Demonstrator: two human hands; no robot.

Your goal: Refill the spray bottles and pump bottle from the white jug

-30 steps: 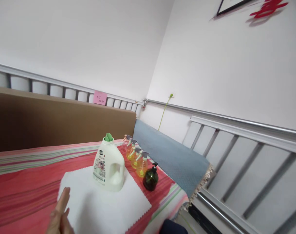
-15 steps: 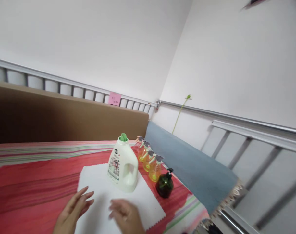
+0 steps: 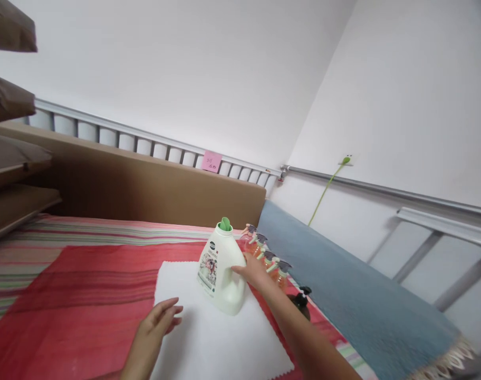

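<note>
A white plastic jug [image 3: 221, 264] stands upright on the white cloth [image 3: 209, 343], its label facing left and a green pour spout [image 3: 225, 225] showing in its uncapped mouth. My right hand [image 3: 251, 270] reaches in from the right and is closed round the jug's handle, thumb on the near side; its other fingers are partly hidden. Left of the jug, over the cloth's left edge, my left hand [image 3: 161, 317] is open and empty, fingers loosely bent. Behind my right forearm stand several clear spray bottles [image 3: 282, 274] and a dark pump bottle [image 3: 301, 303], partly covered by the arm.
A red striped cloth [image 3: 94, 295] covers the surface. Along the back runs a brown board [image 3: 157, 192] below a white railing with a pink note [image 3: 211, 161]. A blue-grey panel [image 3: 343, 279] borders the right side. Brown stacked shelves [image 3: 15, 153] stand at the left.
My right hand has moved from in front of the jug to its handle. My left hand stays open beside the cloth. The view has turned left, bringing the brown shelves in.
</note>
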